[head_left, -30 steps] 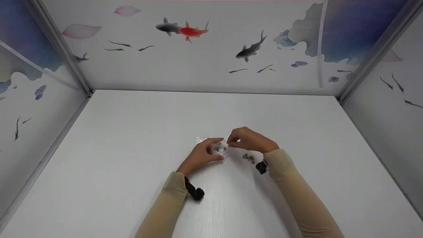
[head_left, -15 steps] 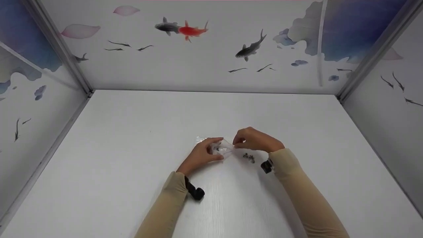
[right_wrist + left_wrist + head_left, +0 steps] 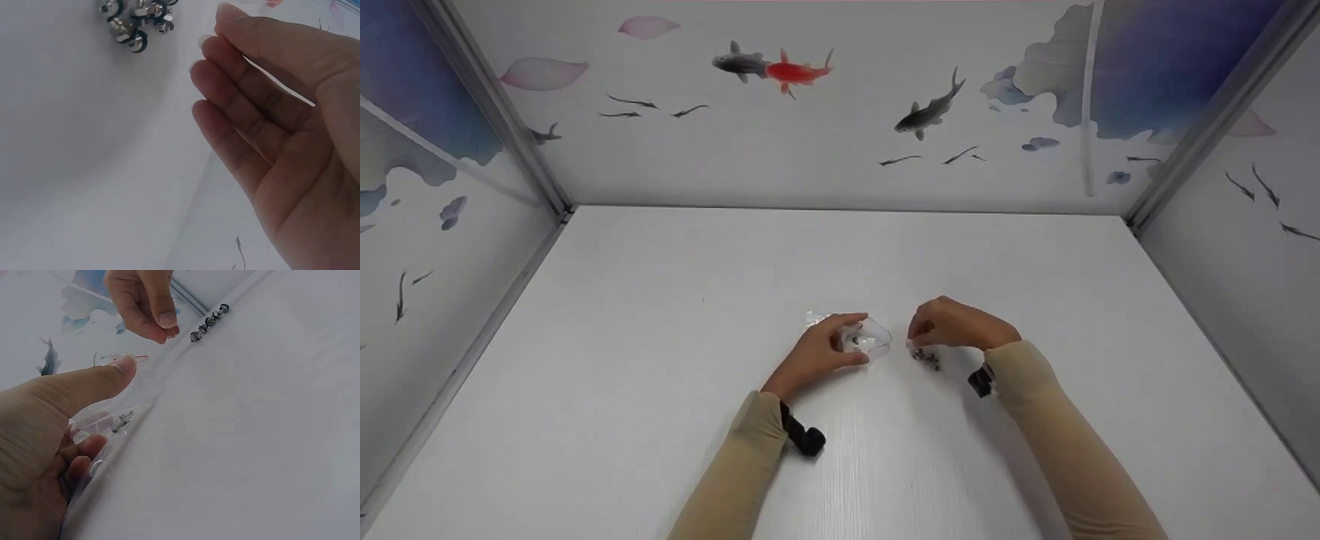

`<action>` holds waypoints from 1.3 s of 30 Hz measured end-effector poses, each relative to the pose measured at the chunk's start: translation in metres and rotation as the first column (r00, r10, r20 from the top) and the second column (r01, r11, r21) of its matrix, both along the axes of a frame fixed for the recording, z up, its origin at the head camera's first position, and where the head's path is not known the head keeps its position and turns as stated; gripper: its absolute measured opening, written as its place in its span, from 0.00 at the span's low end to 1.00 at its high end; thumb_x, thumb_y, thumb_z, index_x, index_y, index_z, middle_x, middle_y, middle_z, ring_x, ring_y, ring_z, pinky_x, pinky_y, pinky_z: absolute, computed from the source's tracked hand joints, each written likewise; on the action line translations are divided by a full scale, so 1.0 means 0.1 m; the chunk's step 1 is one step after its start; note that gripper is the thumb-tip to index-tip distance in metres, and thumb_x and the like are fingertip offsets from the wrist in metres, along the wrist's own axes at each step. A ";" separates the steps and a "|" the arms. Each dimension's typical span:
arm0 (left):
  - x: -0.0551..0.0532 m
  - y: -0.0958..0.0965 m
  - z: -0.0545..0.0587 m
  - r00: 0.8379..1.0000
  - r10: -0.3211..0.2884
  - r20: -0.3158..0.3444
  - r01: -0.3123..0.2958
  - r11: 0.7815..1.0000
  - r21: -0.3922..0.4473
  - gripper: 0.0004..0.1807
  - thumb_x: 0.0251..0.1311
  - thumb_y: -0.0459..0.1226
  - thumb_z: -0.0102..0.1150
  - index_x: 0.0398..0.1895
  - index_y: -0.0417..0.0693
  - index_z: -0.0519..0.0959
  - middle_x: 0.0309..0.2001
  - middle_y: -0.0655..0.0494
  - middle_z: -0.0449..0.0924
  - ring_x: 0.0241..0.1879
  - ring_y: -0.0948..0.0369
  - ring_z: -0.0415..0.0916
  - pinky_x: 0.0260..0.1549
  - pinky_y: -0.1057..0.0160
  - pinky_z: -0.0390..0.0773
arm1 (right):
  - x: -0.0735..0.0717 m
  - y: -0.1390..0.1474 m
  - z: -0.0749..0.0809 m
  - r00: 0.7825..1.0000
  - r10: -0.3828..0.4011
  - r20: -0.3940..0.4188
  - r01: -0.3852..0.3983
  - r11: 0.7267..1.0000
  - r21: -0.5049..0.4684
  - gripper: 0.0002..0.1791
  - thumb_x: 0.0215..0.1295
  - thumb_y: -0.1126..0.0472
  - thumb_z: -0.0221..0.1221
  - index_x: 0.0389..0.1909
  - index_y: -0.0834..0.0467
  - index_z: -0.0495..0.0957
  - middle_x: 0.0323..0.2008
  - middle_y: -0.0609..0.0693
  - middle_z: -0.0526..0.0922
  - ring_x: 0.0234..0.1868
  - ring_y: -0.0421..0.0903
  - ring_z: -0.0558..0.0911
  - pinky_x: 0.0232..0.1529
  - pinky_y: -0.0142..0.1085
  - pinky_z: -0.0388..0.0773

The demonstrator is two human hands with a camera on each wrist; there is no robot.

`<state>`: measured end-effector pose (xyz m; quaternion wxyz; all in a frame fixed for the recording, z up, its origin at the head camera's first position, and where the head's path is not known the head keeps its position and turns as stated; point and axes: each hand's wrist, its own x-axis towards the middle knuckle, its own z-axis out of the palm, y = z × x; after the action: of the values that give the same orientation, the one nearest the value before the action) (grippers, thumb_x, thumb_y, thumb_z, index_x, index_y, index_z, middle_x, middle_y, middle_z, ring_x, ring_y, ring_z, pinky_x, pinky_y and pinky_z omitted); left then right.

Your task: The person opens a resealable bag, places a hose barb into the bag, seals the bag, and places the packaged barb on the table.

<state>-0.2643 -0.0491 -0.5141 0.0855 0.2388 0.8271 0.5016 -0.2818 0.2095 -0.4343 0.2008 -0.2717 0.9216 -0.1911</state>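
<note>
My left hand (image 3: 812, 351) holds a clear plastic zip bag (image 3: 877, 335) between thumb and fingers, its mouth facing right and spread apart. Inside the bag lies a small silver metal part (image 3: 122, 422), plain in the left wrist view. To the right of the bag, on the table, is a little heap of metal parts with black rings (image 3: 928, 360), seen closer as shiny metal parts (image 3: 132, 25) in the right wrist view. Right beside that heap is my right hand (image 3: 958, 322), fingers loosely bent, with nothing visible between its fingertips.
The white table (image 3: 660, 420) is enclosed by printed panels at the back (image 3: 825, 150) and both sides. A crinkled corner of clear plastic (image 3: 814, 318) shows behind the left hand. Black wrist cameras (image 3: 808, 441) sit on both wrists.
My right hand has left the bag's mouth and moved right, to the heap of metal parts. The bag's mouth now stands wider. The left hand has stayed in place.
</note>
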 end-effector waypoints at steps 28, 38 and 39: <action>-0.01 0.03 0.00 1.000 0.007 -0.006 -0.007 1.000 -0.008 0.35 0.53 0.44 0.70 0.66 0.59 0.70 0.44 0.55 0.76 0.34 0.63 0.64 0.35 0.67 0.65 | 0.02 0.07 -0.12 0.999 -0.045 0.023 0.044 0.999 0.027 0.07 0.61 0.65 0.63 0.38 0.55 0.86 0.39 0.47 0.84 0.39 0.42 0.78 0.45 0.39 0.78; -0.01 0.01 0.00 1.000 0.018 -0.013 -0.018 0.999 -0.033 0.35 0.53 0.45 0.70 0.66 0.61 0.70 0.43 0.58 0.75 0.35 0.63 0.65 0.36 0.66 0.66 | -0.01 0.05 -0.13 0.997 -0.065 0.035 0.062 0.995 0.074 0.07 0.61 0.65 0.63 0.39 0.54 0.85 0.40 0.47 0.84 0.41 0.44 0.78 0.48 0.41 0.78; -0.01 0.01 -0.01 1.000 0.018 -0.011 -0.019 0.999 -0.030 0.35 0.53 0.45 0.70 0.66 0.61 0.70 0.42 0.57 0.75 0.35 0.63 0.65 0.36 0.66 0.66 | -0.01 0.04 -0.13 0.997 -0.067 0.037 0.064 0.995 0.079 0.07 0.61 0.65 0.63 0.39 0.54 0.85 0.40 0.47 0.84 0.41 0.43 0.78 0.48 0.40 0.77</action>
<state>-0.2651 -0.0484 -0.5147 0.0800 0.2325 0.8372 0.4885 -0.2825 0.2131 -0.4477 0.2228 -0.2295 0.9326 -0.1670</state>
